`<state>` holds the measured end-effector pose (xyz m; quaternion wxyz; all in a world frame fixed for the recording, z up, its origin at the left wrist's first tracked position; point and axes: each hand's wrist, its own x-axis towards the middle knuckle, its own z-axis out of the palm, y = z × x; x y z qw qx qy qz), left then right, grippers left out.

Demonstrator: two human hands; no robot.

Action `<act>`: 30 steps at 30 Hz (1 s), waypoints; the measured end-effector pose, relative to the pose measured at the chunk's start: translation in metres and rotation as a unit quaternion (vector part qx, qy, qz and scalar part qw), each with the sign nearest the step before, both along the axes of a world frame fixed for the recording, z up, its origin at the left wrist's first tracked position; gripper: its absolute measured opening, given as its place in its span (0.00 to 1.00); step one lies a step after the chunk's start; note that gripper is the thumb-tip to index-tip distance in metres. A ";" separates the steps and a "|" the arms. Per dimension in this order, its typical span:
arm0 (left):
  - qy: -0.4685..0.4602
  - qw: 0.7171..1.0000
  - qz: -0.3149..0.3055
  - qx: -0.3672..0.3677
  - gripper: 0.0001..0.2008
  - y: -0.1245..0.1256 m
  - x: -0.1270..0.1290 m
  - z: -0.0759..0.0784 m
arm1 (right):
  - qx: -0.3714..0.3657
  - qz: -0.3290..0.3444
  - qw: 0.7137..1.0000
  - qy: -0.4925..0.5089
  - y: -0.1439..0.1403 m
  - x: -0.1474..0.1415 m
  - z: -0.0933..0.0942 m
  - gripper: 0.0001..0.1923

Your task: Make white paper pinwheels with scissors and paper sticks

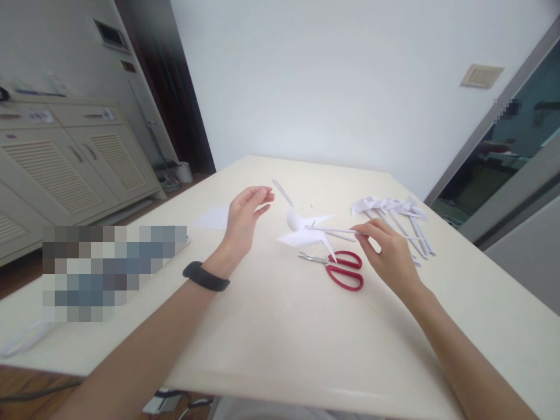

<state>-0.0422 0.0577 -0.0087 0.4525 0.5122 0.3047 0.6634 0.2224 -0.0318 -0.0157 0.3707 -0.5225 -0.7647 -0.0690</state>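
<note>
Red scissors (342,268) and finished pinwheels (396,211) lie on the table (280,338).

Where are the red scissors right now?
In the head view the red scissors lie flat on the table, right of centre, just below the white paper pinwheel and close beside the right hand.

Blurred into grey-blue blocks at nine o'clock on the counter (271,326): a flat thing (114,273), unreadable. Pixelated too, a small patch (506,109) at two o'clock by the glass door. Cut off by the lower edge: both forearms and the counter's near rim. Hidden under the right hand (387,252): the near end of a thin paper stick (332,230). Too small to tell: two tiny bits (306,206) at twelve o'clock beyond the folded paper pinwheel (301,228). Overlapped and uncountable, the pile of finished pinwheels (396,213) at one o'clock.
</note>
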 end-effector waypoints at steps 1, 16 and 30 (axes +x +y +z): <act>0.041 0.999 0.014 0.019 0.08 -0.001 0.000 0.002 | 0.000 -0.003 1.000 -0.009 0.001 0.001 -0.001 0.10; 0.475 0.846 -0.081 0.227 0.05 -0.017 0.017 -0.006 | -0.060 -0.046 0.987 -0.140 0.002 -0.007 -0.013 0.11; 0.509 0.797 0.140 0.295 0.08 -0.019 0.013 -0.004 | -0.302 0.084 0.940 0.137 -0.006 -0.020 -0.008 0.13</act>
